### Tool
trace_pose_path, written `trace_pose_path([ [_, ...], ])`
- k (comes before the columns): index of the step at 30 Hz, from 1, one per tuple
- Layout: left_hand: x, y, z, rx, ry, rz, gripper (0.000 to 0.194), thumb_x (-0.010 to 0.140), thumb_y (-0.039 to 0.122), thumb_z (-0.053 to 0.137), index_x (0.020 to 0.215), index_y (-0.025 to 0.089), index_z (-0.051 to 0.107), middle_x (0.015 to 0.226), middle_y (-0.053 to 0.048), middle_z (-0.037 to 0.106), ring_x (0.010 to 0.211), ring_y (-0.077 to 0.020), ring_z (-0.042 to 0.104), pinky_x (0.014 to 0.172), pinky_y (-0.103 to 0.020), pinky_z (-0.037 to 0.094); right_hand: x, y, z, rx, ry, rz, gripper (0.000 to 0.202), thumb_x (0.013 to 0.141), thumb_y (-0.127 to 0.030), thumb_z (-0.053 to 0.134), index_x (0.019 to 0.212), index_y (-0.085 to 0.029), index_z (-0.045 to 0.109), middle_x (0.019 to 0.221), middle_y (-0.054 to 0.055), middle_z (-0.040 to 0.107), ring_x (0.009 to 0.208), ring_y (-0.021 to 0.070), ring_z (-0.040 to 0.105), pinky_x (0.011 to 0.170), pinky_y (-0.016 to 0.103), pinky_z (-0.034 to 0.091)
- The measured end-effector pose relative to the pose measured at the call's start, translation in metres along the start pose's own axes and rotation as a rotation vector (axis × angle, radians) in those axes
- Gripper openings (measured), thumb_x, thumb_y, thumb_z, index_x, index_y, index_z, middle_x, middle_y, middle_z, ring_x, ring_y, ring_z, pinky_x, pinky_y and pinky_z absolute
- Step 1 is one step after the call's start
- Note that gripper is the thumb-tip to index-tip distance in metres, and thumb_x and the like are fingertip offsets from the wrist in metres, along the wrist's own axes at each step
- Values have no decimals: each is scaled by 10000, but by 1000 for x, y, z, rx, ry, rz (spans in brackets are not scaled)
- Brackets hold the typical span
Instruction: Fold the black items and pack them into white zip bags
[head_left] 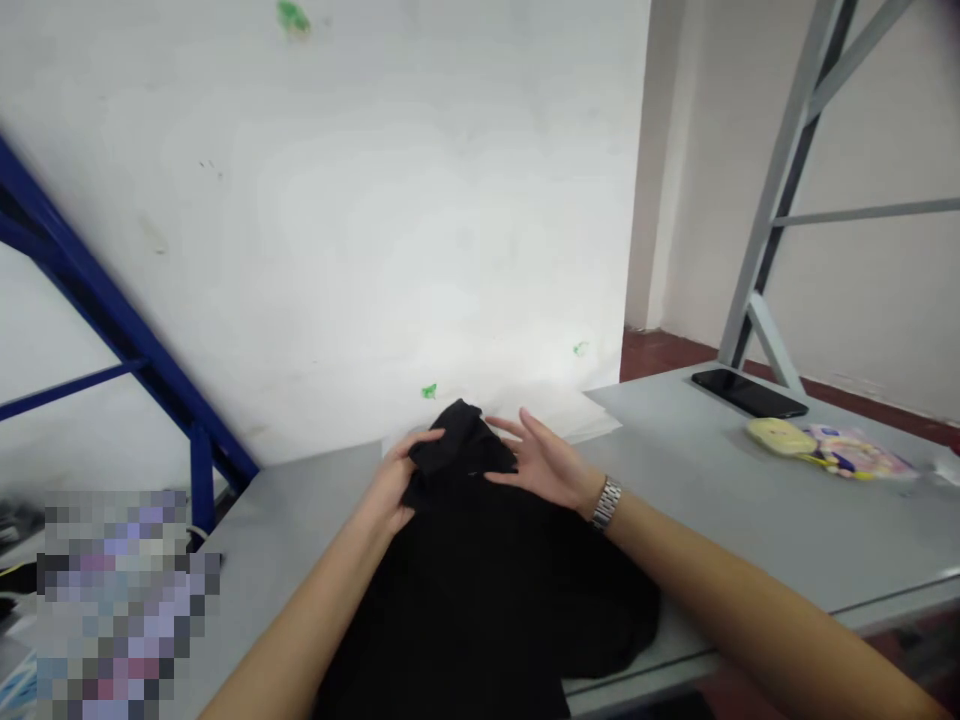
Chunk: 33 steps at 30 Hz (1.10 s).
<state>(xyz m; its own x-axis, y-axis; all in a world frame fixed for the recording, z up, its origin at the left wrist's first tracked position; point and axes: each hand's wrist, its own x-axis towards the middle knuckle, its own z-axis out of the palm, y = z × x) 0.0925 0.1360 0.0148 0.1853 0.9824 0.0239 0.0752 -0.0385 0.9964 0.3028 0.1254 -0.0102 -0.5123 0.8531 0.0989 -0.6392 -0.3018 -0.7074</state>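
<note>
A black cloth (487, 590) lies over the grey table and hangs past its front edge, its far end bunched up and raised. My left hand (394, 485) holds that bunched end from the left, thumb below and fingers against the fabric. On the other side, my right hand (544, 462) has its fingers spread beside the raised fold, palm turned toward it, with nothing gripped. A silver metal watch band (606, 503) circles my right wrist.
On the grey table (750, 530), a black phone (748, 392) and a yellow item with a colourful packet (855, 452) lie at right. White sheets (592, 415) rest by the white wall. Blue and grey metal frames stand at the sides.
</note>
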Motion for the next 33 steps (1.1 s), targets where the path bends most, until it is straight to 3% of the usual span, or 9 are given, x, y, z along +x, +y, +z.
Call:
trace_pose_path([
  [3, 19, -2, 16, 152, -10, 157, 380, 727, 193, 511, 1084, 181, 640, 1122, -55, 667, 1045, -218, 610, 902, -314, 468, 0, 3, 2, 27, 13, 62, 434, 788, -457, 618, 1125, -185, 587, 1074, 95, 654, 946, 234, 638, 848, 439, 501],
  [5, 28, -5, 24, 288, -83, 221, 389, 741, 200, 535, 1117, 210, 632, 1165, -47, 648, 1097, -219, 580, 926, -312, 449, 4, 3, -4, 15, 201, 4, 307, 760, -262, 672, 1043, -154, 623, 973, 90, 689, 844, 215, 660, 789, 401, 526],
  [8, 36, -16, 24, 523, -164, 248, 462, 779, 253, 558, 1239, 219, 541, 1056, -61, 687, 968, -218, 637, 845, -335, 487, 12, -6, -23, 36, 507, -104, 160, 744, -98, 619, 900, -130, 633, 787, 59, 703, 694, 172, 657, 644, 304, 544],
  [13, 41, -39, 9, 966, -164, 315, 167, 792, 203, 537, 857, 179, 689, 916, -83, 687, 923, -259, 619, 849, -377, 446, 16, -31, -49, 115, 686, -278, 154, 771, -88, 557, 879, -194, 588, 768, -6, 696, 681, 127, 648, 613, 236, 542],
  [15, 44, -45, 7, 1114, -142, 351, 155, 778, 192, 560, 873, 164, 680, 950, -108, 665, 968, -291, 587, 853, -399, 429, 16, -35, -52, 133, 704, -294, 154, 764, -95, 565, 880, -195, 589, 801, 1, 697, 710, 134, 651, 629, 245, 550],
  [19, 50, -50, 5, 1333, -115, 418, 314, 817, 146, 490, 1115, 159, 591, 1069, -139, 613, 1052, -306, 526, 871, -416, 403, 16, -30, -52, 134, 732, -271, 137, 741, -105, 597, 849, -190, 594, 800, 5, 687, 713, 142, 647, 609, 252, 546],
  [26, 51, -48, -8, 1504, -241, 498, 475, 831, 72, 385, 1273, 220, 477, 1172, -94, 579, 1047, -240, 540, 850, -334, 418, 17, -25, -54, 100, 691, -256, 122, 731, -119, 624, 831, -185, 604, 793, 1, 685, 712, 133, 635, 595, 231, 516],
  [30, 52, -47, -15, 1531, -170, 450, 354, 828, 72, 428, 1137, 163, 575, 1122, -127, 607, 1065, -265, 539, 879, -386, 410, 13, -23, -45, 45, 609, -263, 155, 718, -127, 646, 866, -170, 633, 849, 25, 700, 746, 143, 637, 591, 220, 501],
  [33, 52, -49, -20, 1504, -93, 377, 164, 877, 176, 486, 947, 134, 628, 966, -92, 651, 927, -221, 602, 824, -394, 454, 14, -15, -28, 13, 425, -216, 187, 755, -142, 604, 939, -156, 636, 925, 52, 704, 823, 166, 653, 697, 269, 527],
])
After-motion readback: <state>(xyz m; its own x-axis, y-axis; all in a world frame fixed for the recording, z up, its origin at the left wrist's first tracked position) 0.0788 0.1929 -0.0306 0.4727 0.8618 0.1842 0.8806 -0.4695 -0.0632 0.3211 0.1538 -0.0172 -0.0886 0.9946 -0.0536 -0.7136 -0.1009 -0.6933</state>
